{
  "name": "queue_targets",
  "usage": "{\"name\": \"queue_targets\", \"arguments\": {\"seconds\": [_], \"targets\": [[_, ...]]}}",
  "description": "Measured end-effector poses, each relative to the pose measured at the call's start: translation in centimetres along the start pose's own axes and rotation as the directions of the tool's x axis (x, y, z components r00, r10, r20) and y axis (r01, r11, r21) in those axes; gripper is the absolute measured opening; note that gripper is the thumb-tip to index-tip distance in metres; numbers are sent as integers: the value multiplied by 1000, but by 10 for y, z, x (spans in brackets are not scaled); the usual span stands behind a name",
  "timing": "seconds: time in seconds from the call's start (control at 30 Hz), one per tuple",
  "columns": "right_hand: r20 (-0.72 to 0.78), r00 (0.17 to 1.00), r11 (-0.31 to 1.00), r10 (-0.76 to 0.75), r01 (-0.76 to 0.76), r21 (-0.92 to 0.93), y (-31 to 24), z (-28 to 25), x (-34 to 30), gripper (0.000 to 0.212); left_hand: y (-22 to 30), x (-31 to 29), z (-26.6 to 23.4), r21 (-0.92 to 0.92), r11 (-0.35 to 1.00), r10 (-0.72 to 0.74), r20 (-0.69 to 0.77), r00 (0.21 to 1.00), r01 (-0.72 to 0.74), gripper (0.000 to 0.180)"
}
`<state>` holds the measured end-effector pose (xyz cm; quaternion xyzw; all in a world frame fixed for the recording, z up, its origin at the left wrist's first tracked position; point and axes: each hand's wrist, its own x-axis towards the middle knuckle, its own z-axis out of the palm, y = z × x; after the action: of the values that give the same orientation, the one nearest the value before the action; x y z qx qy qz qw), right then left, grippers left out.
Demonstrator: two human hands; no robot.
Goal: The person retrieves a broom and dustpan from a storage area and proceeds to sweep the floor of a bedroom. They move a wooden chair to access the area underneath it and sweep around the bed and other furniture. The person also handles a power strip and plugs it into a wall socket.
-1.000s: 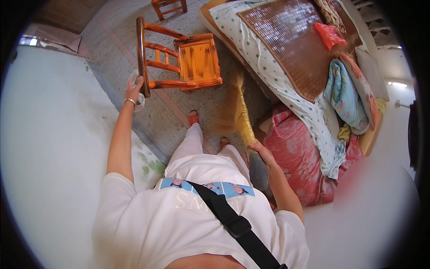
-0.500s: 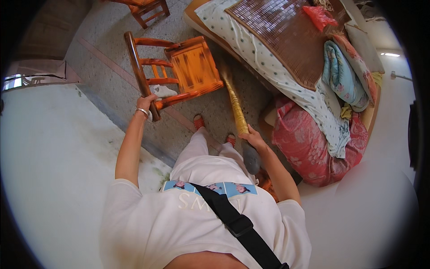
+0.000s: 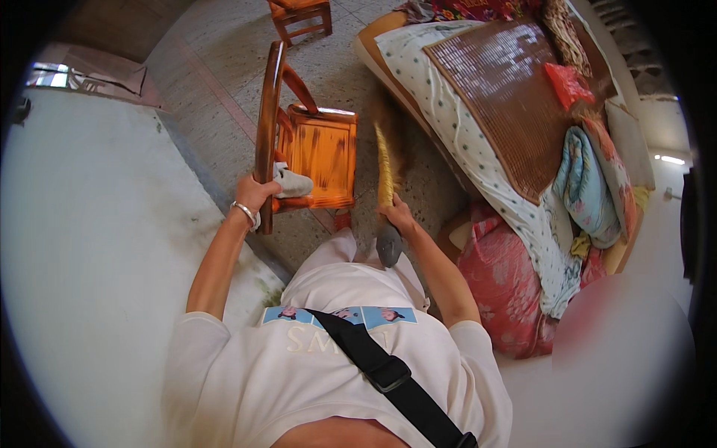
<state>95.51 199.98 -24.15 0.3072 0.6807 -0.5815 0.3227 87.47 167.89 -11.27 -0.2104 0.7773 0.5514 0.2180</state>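
My left hand (image 3: 258, 193) is closed around the dark top rail of a wooden chair (image 3: 323, 157) with an orange-brown seat. The chair is tilted in my grip. Right by those fingers, a greyish-white cloth (image 3: 293, 183) hangs against the chair frame; whether I hold it too, I cannot tell. My right hand (image 3: 399, 216) grips a broom (image 3: 385, 166) by its yellow-wrapped handle, close to the rounded grey end. The broom's far end is a dark brown blur above the floor, between the chair and the bed.
To the right stands a bed with a white dotted sheet (image 3: 441, 89), a brown mat (image 3: 500, 104), a red plastic bag (image 3: 569, 86) and a folded blue quilt (image 3: 586, 187). A red patterned bundle (image 3: 493, 287) sits at its near corner. Another wooden chair (image 3: 300, 19) is farther off. A white wall (image 3: 112, 246) runs along my left.
The chair has turned in my left hand, its back rail now more upright in view. My right hand has moved left and slightly up with the broom. The view has shifted.
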Motion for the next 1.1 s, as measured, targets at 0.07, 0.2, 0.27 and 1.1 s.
{"name": "queue_targets", "arguments": {"seconds": [0.07, 0.2, 0.27, 1.1], "targets": [[41, 998, 998, -57, 56, 18, -16, -1, 17, 61, 4, -10, -3, -12, 999, -37, 13, 999, 37, 26], [78, 989, 991, -124, 120, 60, -31, -23, 46, 76, 15, -29, -3, -9, 999, -49, -15, 999, 49, 33], [59, 983, 985, -174, 174, 0, -47, -32, 52, 72, 12, -37, -4, 69, 993, -89, -82, 993, 94, 33], [346, 796, 835, 497, -330, -441, -116, -102, 145, 32, -63, -311, 180, 1, 818, -503, -483, 717, 575, 36]]}}
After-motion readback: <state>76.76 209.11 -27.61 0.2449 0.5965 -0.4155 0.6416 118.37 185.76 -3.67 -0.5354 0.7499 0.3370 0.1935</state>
